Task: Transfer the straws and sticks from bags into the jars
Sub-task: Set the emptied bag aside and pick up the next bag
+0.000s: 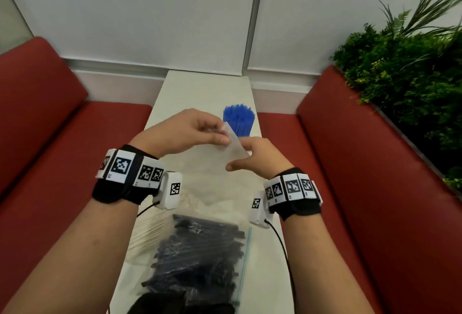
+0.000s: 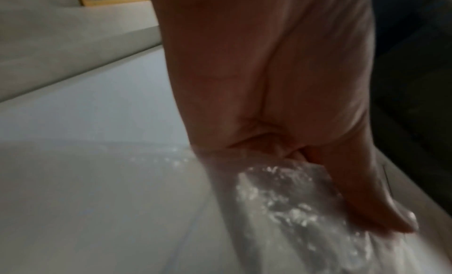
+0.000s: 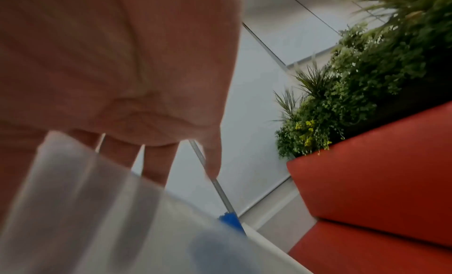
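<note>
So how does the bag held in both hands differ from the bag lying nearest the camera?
The held bag looks empty and is lifted above the table, pinched by the left hand and right hand. The near bag is packed with dark straws and lies flat, untouched. Both are clear plastic.

narrow white table (image 1: 200,88), bag of dark straws (image 1: 200,251), pale sticks (image 1: 150,228), upright blue straws (image 1: 239,120)
</note>
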{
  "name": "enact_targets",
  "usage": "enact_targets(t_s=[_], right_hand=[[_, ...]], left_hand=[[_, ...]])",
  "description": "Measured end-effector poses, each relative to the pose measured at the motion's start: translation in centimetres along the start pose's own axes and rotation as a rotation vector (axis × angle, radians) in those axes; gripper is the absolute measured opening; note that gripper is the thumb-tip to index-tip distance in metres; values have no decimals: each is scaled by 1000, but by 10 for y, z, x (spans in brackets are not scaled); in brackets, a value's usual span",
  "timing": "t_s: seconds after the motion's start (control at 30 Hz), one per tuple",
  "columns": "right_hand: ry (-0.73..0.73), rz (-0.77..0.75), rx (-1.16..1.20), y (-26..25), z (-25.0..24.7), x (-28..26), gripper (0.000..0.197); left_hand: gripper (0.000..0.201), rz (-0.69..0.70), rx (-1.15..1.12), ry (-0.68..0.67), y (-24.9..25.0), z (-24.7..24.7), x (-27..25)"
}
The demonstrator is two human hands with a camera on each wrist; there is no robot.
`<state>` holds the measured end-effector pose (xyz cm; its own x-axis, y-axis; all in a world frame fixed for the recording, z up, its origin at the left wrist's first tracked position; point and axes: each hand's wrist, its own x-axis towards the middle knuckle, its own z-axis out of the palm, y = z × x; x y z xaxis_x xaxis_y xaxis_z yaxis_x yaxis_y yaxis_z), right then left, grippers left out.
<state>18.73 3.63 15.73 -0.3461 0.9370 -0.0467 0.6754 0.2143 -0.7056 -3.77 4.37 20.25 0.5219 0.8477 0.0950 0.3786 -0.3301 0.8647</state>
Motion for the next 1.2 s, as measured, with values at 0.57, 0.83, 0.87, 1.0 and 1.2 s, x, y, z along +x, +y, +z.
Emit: enact_targets(t_s=[0.57,0.83,0.87,1.0,1.2], right_hand=[[449,222,829,61,-25,-50,31],[492,485,591,133,-1,-86,20],[489,473,571,140,-6,-88,20],[329,554,637,171,-8,-90,34],[253,869,485,224,62,-83,26]], left_hand=[[86,-43,-1037,-162,-83,51,-10],[28,-470,-715,190,-112,131,38],[26,-465,-763,240,-115,135,45],[24,-510,-899,320,-126,145,66],[16,-816,-662,39,-176,183,55]])
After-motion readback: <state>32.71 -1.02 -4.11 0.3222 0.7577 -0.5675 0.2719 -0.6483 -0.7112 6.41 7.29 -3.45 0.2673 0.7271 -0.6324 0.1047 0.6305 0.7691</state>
